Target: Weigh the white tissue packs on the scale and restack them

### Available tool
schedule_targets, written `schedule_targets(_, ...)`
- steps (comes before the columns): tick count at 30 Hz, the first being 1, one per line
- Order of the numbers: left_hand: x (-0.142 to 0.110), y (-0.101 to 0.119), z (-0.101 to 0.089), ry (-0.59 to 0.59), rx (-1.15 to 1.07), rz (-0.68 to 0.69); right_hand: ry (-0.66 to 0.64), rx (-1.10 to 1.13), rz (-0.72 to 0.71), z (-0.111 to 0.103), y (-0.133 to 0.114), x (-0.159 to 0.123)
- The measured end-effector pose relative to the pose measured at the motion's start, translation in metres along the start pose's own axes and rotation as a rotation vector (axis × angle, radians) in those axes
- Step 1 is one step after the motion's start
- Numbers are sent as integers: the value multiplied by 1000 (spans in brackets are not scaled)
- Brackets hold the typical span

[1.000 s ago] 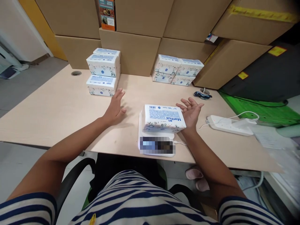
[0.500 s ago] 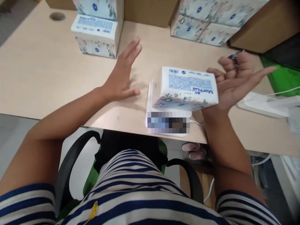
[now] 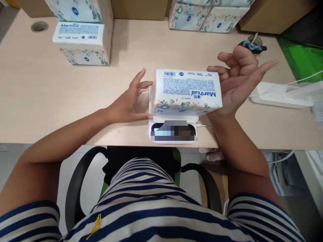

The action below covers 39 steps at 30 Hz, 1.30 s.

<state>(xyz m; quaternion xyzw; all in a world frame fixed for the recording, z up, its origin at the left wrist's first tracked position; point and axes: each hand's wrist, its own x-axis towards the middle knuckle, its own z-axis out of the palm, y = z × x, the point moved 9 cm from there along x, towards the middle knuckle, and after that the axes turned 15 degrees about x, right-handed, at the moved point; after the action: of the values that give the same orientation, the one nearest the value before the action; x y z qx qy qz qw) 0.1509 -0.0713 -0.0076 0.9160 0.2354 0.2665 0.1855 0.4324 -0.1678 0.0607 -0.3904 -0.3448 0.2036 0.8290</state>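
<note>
A white floral pack of tissues [image 3: 188, 89] with blue print lies on a small white scale [image 3: 174, 119] near the desk's front edge. The scale's display is lit but its reading is blurred out. At the pack's left end is my left hand [image 3: 126, 104], open, thumb and fingertips apart and close to the scale's left edge. My right hand [image 3: 238, 82] is open too, palm turned up and fingers loosely spread. Its palm side is against or just beside the pack's right end; I cannot tell whether it touches.
Two stacked tissue packs [image 3: 84, 50] stand at the back left. More packs [image 3: 223, 19] are piled at the back, right of centre, by cardboard boxes [image 3: 140, 9]. A white power strip [image 3: 277, 95] with cables lies at the right. A round desk hole [image 3: 39, 27] is far left.
My left hand has come in from the left to the pack's end, its fingers lower. My right hand stays at the other end. The whole view has shifted a little.
</note>
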Motion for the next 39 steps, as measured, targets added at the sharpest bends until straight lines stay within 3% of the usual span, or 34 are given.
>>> schedule_targets(3, 0, -4, -4, 31, 24, -12, 17, -2, 17, -5, 0, 5)
schedule_targets(8, 3, 6, -5, -45, -122, 10, -1, 29, 37, -11, -1, 11)
schedule_targets(17, 3, 13, -6, -102, -213, -23, -245, 102, -4, 6, -3, -2)
schedule_targets(28, -1, 9, -2, -95, -177, -53, -250, 18, -19, 7, 1, -6)
schedule_targets(39, 2, 23, -3, -140, -187, -26, -233, -55, -70, 1, 1, -4)
